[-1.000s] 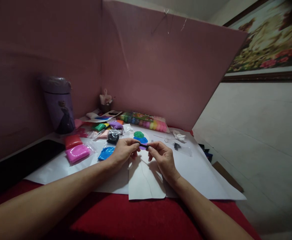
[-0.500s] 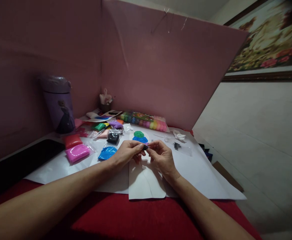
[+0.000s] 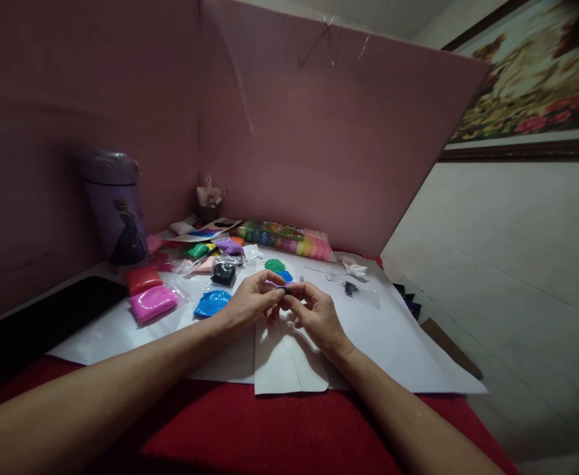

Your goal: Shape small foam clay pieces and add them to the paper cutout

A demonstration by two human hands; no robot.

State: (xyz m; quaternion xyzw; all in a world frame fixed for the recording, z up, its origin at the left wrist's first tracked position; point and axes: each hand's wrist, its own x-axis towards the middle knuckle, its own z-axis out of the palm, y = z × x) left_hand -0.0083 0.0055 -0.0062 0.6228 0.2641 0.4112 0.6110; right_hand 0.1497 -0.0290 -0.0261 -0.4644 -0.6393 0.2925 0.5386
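Between the fingertips of my left hand and my right hand is a small black lump of modelling clay. Both hands are closed in a pinch on it, close together. Below them lies a white card, its upper part mostly hidden by my hands. Past my fingers, green clay and blue clay show on the card, with a bit of purple partly covered. A packet of blue clay lies just left of my left hand. The packet of black clay is behind it.
White paper covers the red cloth. Pink clay and red clay packets sit left, near a purple tumbler. A pack of coloured bottles lies at the back. Black bits on clear plastic lie right.
My fingers have shifted slightly around the black clay, and the left index finger has lifted and stretched further over it. The black piece sits a little further left.
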